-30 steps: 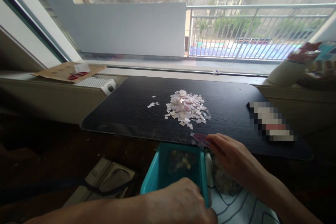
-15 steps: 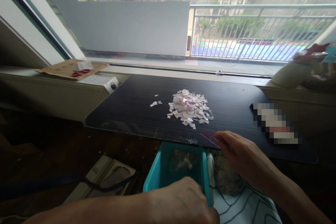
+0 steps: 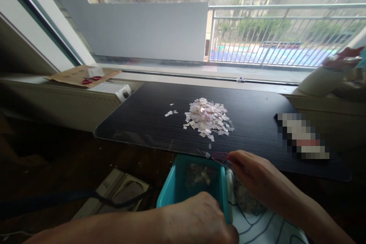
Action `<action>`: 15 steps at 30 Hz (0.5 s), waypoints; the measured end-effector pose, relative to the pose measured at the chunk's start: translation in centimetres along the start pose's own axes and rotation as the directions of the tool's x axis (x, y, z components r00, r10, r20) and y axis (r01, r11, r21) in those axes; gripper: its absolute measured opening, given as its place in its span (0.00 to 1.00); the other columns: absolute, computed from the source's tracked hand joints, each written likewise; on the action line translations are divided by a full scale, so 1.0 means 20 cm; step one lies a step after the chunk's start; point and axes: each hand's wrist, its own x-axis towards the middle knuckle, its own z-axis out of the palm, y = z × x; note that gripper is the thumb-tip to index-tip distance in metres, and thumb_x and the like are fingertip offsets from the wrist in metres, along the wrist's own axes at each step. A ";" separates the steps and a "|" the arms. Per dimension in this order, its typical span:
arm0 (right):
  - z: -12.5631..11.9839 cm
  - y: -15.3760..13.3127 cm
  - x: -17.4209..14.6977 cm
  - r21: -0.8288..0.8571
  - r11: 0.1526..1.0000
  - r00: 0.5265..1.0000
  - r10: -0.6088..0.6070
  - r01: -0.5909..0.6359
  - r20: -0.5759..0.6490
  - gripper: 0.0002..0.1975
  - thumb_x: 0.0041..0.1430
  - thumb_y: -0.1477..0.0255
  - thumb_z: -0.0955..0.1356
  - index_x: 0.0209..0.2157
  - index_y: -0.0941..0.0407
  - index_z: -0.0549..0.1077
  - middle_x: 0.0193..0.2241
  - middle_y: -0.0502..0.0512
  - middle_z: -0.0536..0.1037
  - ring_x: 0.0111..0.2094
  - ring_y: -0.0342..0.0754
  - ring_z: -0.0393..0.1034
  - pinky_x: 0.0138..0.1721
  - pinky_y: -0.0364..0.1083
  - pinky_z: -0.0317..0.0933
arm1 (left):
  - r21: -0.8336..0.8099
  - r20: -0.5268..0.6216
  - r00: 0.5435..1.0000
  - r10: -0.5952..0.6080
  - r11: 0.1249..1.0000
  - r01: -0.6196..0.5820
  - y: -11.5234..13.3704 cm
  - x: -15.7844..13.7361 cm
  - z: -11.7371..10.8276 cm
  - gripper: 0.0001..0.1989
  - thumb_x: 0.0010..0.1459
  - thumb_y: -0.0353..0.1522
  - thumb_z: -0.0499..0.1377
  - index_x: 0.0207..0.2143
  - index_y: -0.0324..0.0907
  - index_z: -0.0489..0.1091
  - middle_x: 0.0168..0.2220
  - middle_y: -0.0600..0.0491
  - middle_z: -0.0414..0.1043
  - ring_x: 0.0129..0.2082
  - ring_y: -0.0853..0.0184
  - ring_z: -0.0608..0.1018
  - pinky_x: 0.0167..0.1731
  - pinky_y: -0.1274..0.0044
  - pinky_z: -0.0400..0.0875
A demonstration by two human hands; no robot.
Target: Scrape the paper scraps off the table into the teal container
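My right hand [image 3: 246,166] pinches a thin, see-through plastic piece with pink curved markings, resembling a protractor [image 3: 221,157], at the near edge of the black tabletop [image 3: 137,110]. A few small clear scraps [image 3: 207,154] lie just left of it. Farther back is a heap of small pale paper pieces [image 3: 207,116]. Below the edge stands a teal bin [image 3: 166,190] with scraps inside. My left hand [image 3: 204,213] is closed over the bin's near side; its fingertips are hidden, and what they grip cannot be made out.
A few stray paper bits [image 3: 169,113] lie left of the heap. At the table's right is a blurred-out object [image 3: 304,136]. Red-handled scissors [image 3: 91,80] rest on a brown envelope [image 3: 68,76] by the window. A clear bag [image 3: 248,196] sits right of the bin.
My right hand has drawn the protractor-like piece toward me and slightly left, to the table edge. Clear scraps near it have shifted. My left hand stays about where it was.
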 end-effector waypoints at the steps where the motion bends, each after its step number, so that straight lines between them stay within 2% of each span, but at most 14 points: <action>1: 0.00 0.00 0.00 0.008 1.000 1.000 -0.001 0.001 -0.005 0.09 0.67 0.73 0.59 0.39 0.55 0.70 0.34 0.53 0.75 0.34 0.46 0.70 0.36 0.45 0.60 | -0.004 0.004 1.000 0.002 1.000 -0.002 0.00 0.00 0.00 0.07 0.55 0.32 0.65 0.32 0.40 0.69 0.20 0.57 0.71 0.21 0.65 0.76 0.14 0.75 0.55; 5: -0.01 -0.01 0.05 -0.002 1.000 0.999 0.015 -0.015 -0.043 0.08 0.66 0.73 0.60 0.40 0.56 0.70 0.35 0.54 0.76 0.36 0.47 0.71 0.36 0.44 0.60 | -0.003 0.014 1.000 0.019 1.000 -0.019 0.00 0.00 -0.01 0.08 0.54 0.32 0.65 0.32 0.40 0.69 0.19 0.57 0.71 0.21 0.64 0.75 0.15 0.75 0.55; 11: 0.01 -0.02 0.09 0.016 1.000 0.999 -0.027 0.026 0.036 0.08 0.66 0.73 0.60 0.39 0.56 0.71 0.34 0.52 0.76 0.35 0.47 0.70 0.35 0.44 0.60 | -0.008 -0.045 0.999 -0.006 1.000 0.006 0.00 -0.04 -0.01 0.07 0.52 0.31 0.65 0.30 0.39 0.69 0.17 0.56 0.70 0.19 0.63 0.74 0.15 0.74 0.56; 15: 0.01 -0.03 0.07 0.028 0.999 0.999 -0.034 0.033 0.018 0.09 0.66 0.74 0.60 0.41 0.56 0.71 0.34 0.52 0.75 0.34 0.46 0.69 0.36 0.44 0.60 | -0.045 -0.095 0.995 0.009 0.999 -0.013 -0.04 -0.07 0.02 0.07 0.51 0.30 0.65 0.29 0.39 0.69 0.18 0.55 0.69 0.18 0.63 0.75 0.14 0.75 0.56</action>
